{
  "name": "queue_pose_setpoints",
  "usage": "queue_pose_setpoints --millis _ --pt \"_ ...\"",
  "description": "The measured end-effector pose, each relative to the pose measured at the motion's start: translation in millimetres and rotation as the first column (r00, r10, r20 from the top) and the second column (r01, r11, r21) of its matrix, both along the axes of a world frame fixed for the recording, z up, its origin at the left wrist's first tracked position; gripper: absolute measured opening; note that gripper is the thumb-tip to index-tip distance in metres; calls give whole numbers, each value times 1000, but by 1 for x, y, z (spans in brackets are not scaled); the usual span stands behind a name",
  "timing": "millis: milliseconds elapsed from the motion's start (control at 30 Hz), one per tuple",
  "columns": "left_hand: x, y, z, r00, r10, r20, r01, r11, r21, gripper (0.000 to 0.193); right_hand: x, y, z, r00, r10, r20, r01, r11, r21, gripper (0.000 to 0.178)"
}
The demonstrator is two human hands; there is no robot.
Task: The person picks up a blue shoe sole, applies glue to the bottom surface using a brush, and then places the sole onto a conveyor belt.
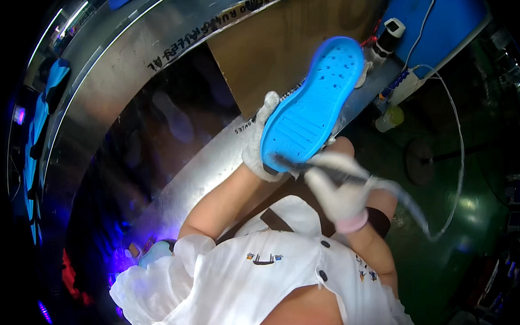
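My left hand [255, 141], in a pale knit glove, is closed round the heel end of a bright blue shoe sole [309, 109]. The sole is tilted with its hollow, ribbed side up; small dimples dot its toe end. In my gloved right hand [340, 194] is a slim dark tool [343, 175], blurred by motion, with a clear hose trailing from its back end. Its tip touches or hovers just over the heel; I cannot tell which. Some fingers of both hands are hidden.
A brown cardboard sheet [256, 59] lies on the metal table behind the sole. At the far right stand a black-and-white device [390, 35], a pale bottle [390, 118] and a blue panel [432, 19]. The hose [461, 138] loops at right. Blue pieces [36, 141] line the left.
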State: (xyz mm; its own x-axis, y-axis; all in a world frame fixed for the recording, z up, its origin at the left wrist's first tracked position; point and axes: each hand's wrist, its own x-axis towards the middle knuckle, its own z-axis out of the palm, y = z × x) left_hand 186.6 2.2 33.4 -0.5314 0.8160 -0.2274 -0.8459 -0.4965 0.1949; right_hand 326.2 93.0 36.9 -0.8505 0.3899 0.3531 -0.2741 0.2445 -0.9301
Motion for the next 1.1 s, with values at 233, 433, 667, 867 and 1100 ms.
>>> queue_pose_setpoints --millis 233,433,667,867,1100 --pt "-36 -29 -39 908 -356 -220 358 933 -28 68 5 20 17 947 304 101 -293 699 653 23" --pt "-43 -29 -27 810 -442 -386 374 895 -242 68 -5 23 10 938 339 77 -324 768 552 26" --pt "-45 -34 -2 699 -545 -464 412 836 -362 72 0 31 12 965 262 19 -244 865 438 25" --pt "-51 -35 0 738 -549 -392 378 817 -435 58 5 34 32 970 242 -33 -191 835 516 27" --pt "-86 -51 14 113 -527 -842 246 836 -491 76 15 32 44 977 212 -16 -131 660 740 26"
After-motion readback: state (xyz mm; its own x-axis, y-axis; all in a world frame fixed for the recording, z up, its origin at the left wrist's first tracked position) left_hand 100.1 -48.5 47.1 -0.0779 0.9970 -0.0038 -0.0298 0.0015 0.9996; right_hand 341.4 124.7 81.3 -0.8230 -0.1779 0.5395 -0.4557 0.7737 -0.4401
